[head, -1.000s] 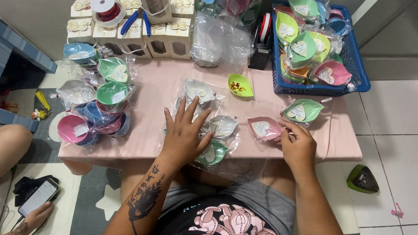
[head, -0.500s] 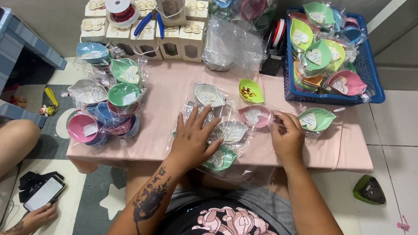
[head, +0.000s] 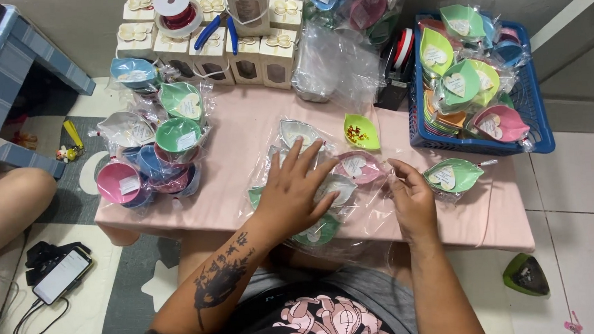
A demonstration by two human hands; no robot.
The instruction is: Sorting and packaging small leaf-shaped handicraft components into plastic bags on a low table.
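- Your left hand [head: 297,194] is lying flat, fingers spread and released, pressing down on a pile of cellophane-wrapped leaf-shaped dishes [head: 314,186] near the middle of the pink table [head: 242,142].
- Your right hand [head: 412,199] is pinching the clear wrap of a pink leaf dish [head: 356,166], which is sitting at the right edge of that pile, just beside your left fingertips.
- A green wrapped leaf dish [head: 452,175] is lying just right of your right hand, close below the blue basket [head: 535,120].
- A small unwrapped lime dish [head: 361,131] is sitting just behind the pile, apart from it.
- The stack of wrapped round bowls [head: 159,149] is crowding the table's left edge, some hanging over it.
- Open pink surface is showing between that stack and your pile, and along the near right corner.
- The back edge is being lined by small cream boxes [head: 205,47] and loose clear bags [head: 336,65].
- A phone [head: 61,275] is lying on the floor at your left.
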